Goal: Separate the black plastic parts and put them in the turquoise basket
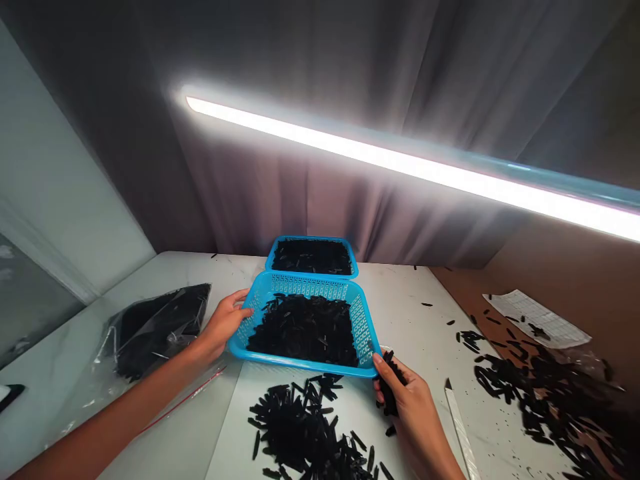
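A blue plastic basket [367,320] with perforated sides holds many small black pieces [305,330]. My left hand [225,323] grips its left rim, thumb over the edge. At the front right corner, my right hand [397,387] has its thumb on the rim and a bunch of black pieces [387,390] in its fingers. Below the basket, a loose pile of the same pieces [300,433] lies on a white surface [235,427]. Behind stands a second blue basket [355,267], filled with black pieces.
A clear plastic bag [165,327] of black material lies at the left, near a thin red strip [185,400]. At the right are a white pencil-like stick [460,433], scattered black pieces [560,400] and a gridded paper [545,320]. A bright tube light [400,157] hangs above.
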Demonstrator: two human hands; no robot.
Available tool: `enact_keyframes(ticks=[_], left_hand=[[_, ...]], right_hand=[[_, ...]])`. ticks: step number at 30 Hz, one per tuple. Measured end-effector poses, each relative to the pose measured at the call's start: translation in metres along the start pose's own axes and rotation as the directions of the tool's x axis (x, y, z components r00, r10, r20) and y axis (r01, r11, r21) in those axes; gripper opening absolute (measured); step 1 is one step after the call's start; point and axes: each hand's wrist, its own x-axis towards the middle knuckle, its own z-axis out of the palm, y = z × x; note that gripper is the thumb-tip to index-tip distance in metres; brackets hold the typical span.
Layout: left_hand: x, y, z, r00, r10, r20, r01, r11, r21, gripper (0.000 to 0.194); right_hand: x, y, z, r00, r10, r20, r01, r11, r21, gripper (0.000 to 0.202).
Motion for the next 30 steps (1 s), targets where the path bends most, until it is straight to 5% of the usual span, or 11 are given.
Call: enact_keyframes(ticks=[4, 6, 9, 12, 14, 19, 25, 30], left_hand=[[0.003, -0.007, 0.005, 0.981, 0.185, -0.050, -0.169, 0.958, 0.234, 0.057], [-0.003, 0.001, 0.008, 0.948, 0.316, 0.014, -0.300, 0.884, 0.358, 0.068], [-0.011, 0.017, 0.019, 0.845, 0.411, 0.343, -0.531, 0.723, 0.442, 0.062], [-0.007, 0.025, 0.031, 0.718, 0.322, 0.617, -0.662, 0.592, 0.460, 0.040], [0.001, 0.022, 0.033, 0.725, 0.279, 0.630, -0.665, 0.521, 0.535, 0.034], [0.013, 0.012, 0.023, 0.818, 0.258, 0.515, -0.575, 0.378, 0.725, 0.025], [0.003, 0.012, 0.027, 0.745, 0.293, 0.599, -0.666, 0.363, 0.652, 0.038], [0.000, 0.024, 0.036, 0.741, 0.322, 0.590, -0.671, 0.386, 0.633, 0.043]], right_hand=[[0.003, 0.000, 0.002, 1.000, -0.014, 0.019, 0.014, 1.000, 0.006, 0.042], [0.005, 0.001, 0.003, 1.000, -0.012, 0.019, 0.012, 1.000, 0.010, 0.043], [0.008, 0.005, 0.003, 1.000, -0.006, 0.002, 0.006, 1.000, 0.021, 0.045], [0.010, 0.008, 0.002, 1.000, -0.013, -0.007, 0.013, 0.999, 0.035, 0.044], [0.011, 0.010, 0.001, 1.000, -0.017, -0.011, 0.018, 0.999, 0.043, 0.044], [0.012, 0.009, -0.001, 1.000, -0.019, -0.015, 0.020, 0.998, 0.057, 0.043], [0.012, 0.006, 0.000, 1.000, -0.013, -0.011, 0.013, 0.999, 0.049, 0.042], [0.010, 0.008, 0.002, 1.000, -0.007, -0.021, 0.008, 0.999, 0.040, 0.045]])
